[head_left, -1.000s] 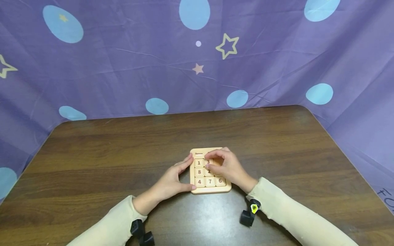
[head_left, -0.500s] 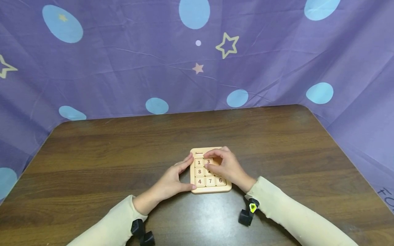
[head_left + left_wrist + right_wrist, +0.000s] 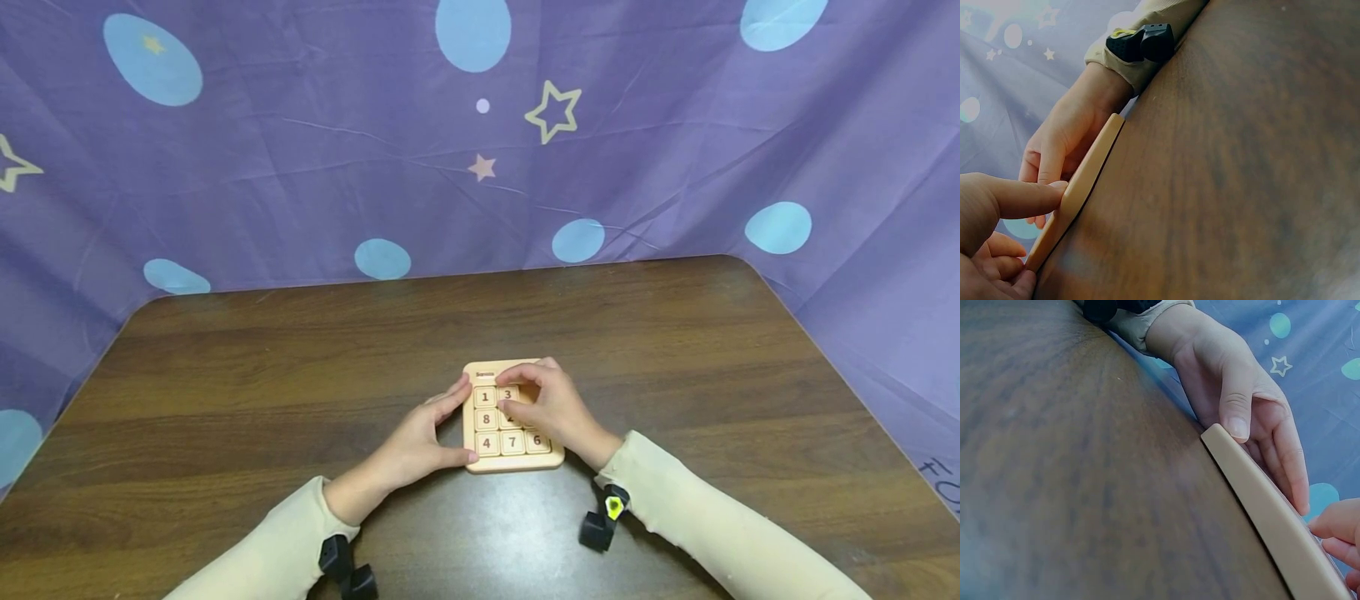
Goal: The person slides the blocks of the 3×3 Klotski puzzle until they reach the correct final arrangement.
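Observation:
A wooden sliding number puzzle lies flat on the table, its numbered tiles facing up. Tiles 1, 8, 4, 7 and 6 show plainly, while others are partly or fully hidden under the right hand. My left hand holds the puzzle's left side, thumb at the near corner and fingers along the frame farther up. In the left wrist view that thumb rests on the edge of the puzzle. My right hand reaches over from the right with bent fingers, its thumb on tile 2 and its index fingertip above tile 3.
The brown wood-grain table extends around the puzzle on all sides. Behind it hangs a purple cloth with blue dots and stars. A black wrist camera sits below the right sleeve, another wrist camera below the left.
My right wrist has shifted very slightly left, its index fingertip a touch farther from me. The left hand and the puzzle hold still.

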### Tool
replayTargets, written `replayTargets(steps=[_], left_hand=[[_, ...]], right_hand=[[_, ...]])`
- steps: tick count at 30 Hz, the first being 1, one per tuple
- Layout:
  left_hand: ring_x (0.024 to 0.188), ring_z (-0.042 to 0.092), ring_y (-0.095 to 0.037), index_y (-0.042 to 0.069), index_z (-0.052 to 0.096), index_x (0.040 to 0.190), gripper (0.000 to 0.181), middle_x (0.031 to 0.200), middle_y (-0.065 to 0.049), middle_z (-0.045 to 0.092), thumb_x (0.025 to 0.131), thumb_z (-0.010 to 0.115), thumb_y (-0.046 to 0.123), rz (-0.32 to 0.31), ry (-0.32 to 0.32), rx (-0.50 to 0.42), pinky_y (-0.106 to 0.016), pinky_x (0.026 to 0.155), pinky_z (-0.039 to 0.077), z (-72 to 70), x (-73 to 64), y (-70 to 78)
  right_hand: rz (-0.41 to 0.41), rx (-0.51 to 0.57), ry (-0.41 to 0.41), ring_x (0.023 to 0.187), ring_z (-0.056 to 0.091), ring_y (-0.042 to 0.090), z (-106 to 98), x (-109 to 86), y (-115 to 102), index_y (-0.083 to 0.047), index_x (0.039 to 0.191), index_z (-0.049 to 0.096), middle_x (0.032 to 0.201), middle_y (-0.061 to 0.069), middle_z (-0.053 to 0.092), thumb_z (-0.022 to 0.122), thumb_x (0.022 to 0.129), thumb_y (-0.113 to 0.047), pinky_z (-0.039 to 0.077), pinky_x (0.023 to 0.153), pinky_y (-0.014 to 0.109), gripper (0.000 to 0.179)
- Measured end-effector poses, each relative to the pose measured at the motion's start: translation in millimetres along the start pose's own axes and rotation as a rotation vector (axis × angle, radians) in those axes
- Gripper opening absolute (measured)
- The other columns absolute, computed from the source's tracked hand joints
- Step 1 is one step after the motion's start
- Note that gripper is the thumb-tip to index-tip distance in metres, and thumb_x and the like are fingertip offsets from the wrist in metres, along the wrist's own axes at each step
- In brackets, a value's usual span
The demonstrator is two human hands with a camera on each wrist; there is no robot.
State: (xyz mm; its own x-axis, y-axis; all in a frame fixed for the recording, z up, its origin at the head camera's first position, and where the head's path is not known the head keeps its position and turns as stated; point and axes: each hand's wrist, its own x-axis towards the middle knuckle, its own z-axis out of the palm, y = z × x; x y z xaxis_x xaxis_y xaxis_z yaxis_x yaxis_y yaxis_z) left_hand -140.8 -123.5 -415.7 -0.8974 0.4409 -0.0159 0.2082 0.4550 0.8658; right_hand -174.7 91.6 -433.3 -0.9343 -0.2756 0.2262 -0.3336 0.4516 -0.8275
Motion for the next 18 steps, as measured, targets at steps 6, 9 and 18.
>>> replayTargets(steps=[6, 9, 18], left_hand=[[0.140, 0.023, -0.030, -0.004, 0.036, 0.141, 0.087, 0.153, -0.009, 0.026, 0.068, 0.081, 0.011, -0.002, -0.002, -0.005, -0.049, 0.114, 0.016, -0.3, 0.1, 0.5], [0.140, 0.023, -0.030, -0.004, 0.036, 0.141, 0.087, 0.153, -0.009, 0.026, 0.068, 0.081, 0.011, 0.000, -0.001, -0.005, -0.049, 0.114, 0.016, -0.3, 0.0, 0.4], [0.140, 0.024, -0.031, -0.003, 0.037, 0.141, 0.086, 0.153, -0.009, 0.027, 0.068, 0.081, 0.010, -0.005, 0.000, -0.001, -0.049, 0.114, 0.016, 0.1, -0.4, 0.6]], right_hand=[[-0.002, -0.010, 0.006, 0.085, 0.046, 0.014, 0.4, 0.8, -1.6, -0.013, 0.095, 0.073, 0.088, -0.002, 0.063, 0.078, 0.070, -0.009, 0.038, 0.076, 0.030, 0.026], [-0.005, -0.017, 0.012, 0.084, 0.046, 0.014, 1.1, 1.5, -2.3, -0.012, 0.094, 0.073, 0.088, -0.003, 0.065, 0.077, 0.070, -0.009, 0.037, 0.076, 0.029, 0.025], [0.016, -0.031, 0.018, 0.083, 0.046, 0.014, 1.5, 1.6, -4.5, -0.014, 0.092, 0.073, 0.089, -0.003, 0.066, 0.077, 0.071, -0.009, 0.037, 0.076, 0.029, 0.022]])
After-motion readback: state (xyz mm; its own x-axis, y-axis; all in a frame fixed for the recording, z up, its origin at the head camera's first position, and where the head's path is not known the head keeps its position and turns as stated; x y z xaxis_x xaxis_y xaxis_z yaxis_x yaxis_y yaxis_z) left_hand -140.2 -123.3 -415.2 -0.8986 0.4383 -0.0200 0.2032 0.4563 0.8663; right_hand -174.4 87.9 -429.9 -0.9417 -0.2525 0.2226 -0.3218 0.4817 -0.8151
